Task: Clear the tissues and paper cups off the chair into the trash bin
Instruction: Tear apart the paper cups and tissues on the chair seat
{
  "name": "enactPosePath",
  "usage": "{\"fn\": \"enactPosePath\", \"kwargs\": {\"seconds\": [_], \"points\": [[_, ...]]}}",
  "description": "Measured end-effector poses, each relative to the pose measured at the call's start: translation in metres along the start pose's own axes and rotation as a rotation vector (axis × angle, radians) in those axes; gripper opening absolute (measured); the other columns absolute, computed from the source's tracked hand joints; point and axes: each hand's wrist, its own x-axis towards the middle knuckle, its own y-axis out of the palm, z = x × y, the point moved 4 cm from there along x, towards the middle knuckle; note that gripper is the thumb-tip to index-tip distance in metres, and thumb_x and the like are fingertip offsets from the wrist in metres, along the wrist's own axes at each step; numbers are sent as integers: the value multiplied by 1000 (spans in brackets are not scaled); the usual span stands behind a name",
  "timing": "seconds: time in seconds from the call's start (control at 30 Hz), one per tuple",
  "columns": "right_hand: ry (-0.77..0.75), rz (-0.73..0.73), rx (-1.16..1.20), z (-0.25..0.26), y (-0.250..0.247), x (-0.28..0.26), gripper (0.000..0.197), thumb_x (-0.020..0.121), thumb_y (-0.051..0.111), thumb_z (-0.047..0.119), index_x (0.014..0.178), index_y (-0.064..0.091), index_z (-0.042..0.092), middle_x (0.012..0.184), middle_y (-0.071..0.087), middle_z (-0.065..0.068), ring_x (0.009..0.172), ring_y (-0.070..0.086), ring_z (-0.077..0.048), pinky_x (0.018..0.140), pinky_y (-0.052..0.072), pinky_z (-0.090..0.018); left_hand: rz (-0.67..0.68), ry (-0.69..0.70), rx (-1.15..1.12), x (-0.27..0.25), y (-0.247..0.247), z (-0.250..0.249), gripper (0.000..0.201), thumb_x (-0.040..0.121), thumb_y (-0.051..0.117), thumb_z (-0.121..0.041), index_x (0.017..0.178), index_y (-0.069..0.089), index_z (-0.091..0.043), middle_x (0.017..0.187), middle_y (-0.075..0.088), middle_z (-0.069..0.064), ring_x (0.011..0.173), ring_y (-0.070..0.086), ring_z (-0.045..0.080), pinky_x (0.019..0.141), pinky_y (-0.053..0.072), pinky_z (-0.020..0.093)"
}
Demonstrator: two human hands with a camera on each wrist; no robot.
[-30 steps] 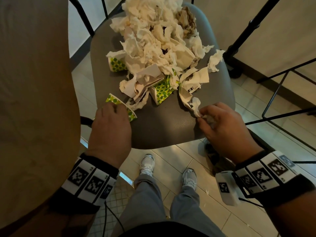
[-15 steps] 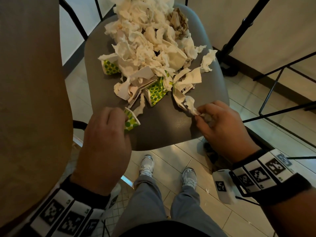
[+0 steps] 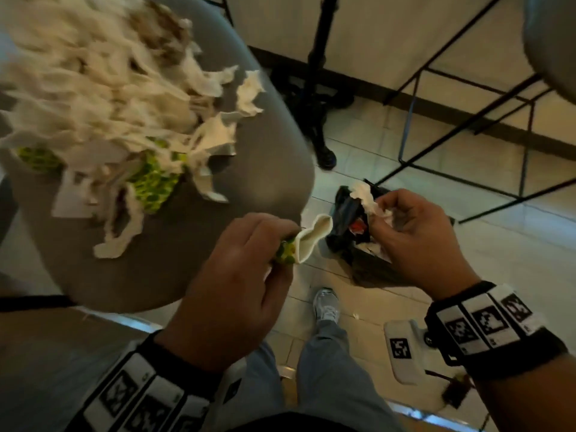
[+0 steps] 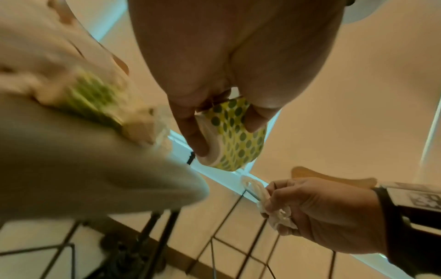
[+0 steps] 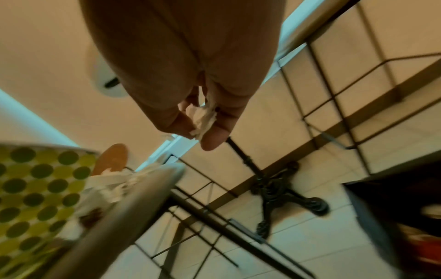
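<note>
My left hand (image 3: 249, 269) grips a crushed green-dotted paper cup (image 3: 307, 241) just past the chair's front right edge; the left wrist view shows the same cup (image 4: 235, 139) pinched between fingers and thumb. My right hand (image 3: 408, 232) holds a crumpled white tissue (image 3: 364, 194) above the black-lined trash bin (image 3: 352, 244) on the floor. The right wrist view has the tissue (image 5: 203, 117) pinched at the fingertips. On the grey chair seat (image 3: 249, 169) lies a blurred pile of tissues (image 3: 103, 79) with more dotted cups (image 3: 152, 182).
A black cast-iron table base (image 3: 318, 98) stands on the tiled floor behind the bin. Thin black metal frames (image 3: 467, 98) run along the wall at right. My shoe (image 3: 325, 304) and grey trouser legs are below the hands. A tan surface fills the lower left.
Both hands have lifted off the chair and swung right toward the bin, the left carrying the dotted cup, the right the tissue. The camera view has turned right, bringing the bin into sight.
</note>
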Motion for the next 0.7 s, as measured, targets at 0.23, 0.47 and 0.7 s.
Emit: {"fn": "enactPosePath", "kwargs": {"seconds": [0.23, 0.47, 0.7], "points": [[396, -68, -119, -193, -45, 2, 9, 84, 72, 21, 88, 65, 17, 77, 66, -3, 68, 60, -17, 54, 40, -26, 353, -85, -52, 79, 171, 19, 35, 92, 63, -16, 127, 57, -17, 105, 56, -11, 94, 55, 7, 83, 44, 23], [753, -84, 148, -378, -36, 29, 9, 78, 73, 25, 77, 68, 18, 74, 69, -7, 70, 67, -25, 64, 56, -37, 583, -402, -6, 136, 350, 79, 41, 92, 66, -28, 130, 50, -27, 111, 69, -1, 97, 66, 20, 84, 56, 38], [982, -173, 717, -479, -1, 65, 11, 87, 68, 10, 78, 63, 16, 88, 66, -10, 87, 68, -30, 81, 63, -46, 478, -866, -390, 146, 469, 145, 59, 89, 73, -33, 138, 40, -36, 132, 62, 9, 112, 68, 26, 87, 61, 53]]}}
